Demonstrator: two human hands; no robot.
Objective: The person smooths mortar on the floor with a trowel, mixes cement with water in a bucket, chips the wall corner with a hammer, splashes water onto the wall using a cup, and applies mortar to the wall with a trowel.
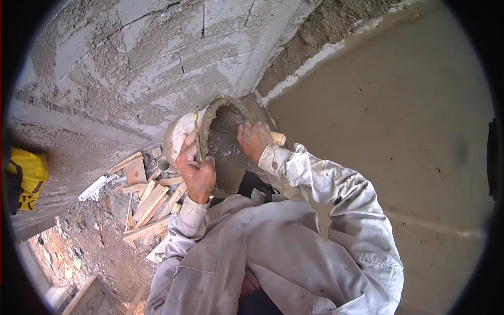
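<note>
A white, mortar-smeared bucket (179, 131) lies tipped with its mouth towards my right side, by the foot of the wall. Wet grey mortar (227, 140) shows inside and at its mouth. My left hand (196, 170) is closed on the caked near side of the bucket's rim. In front of the opening, my right hand (254, 140) is wrapped round a wooden-handled tool (278, 138). Only the pale handle end sticks out of the fist; the tool's working end is hidden or too coated to make out. Both hands are spattered with mortar.
A rough block wall (157, 58) rises ahead. Smooth wet-looking plaster (378, 115) covers the large surface at right. Scrap wood (152, 202) and a short pipe (164, 164) lie at lower left. Something yellow (27, 176) is at the far left.
</note>
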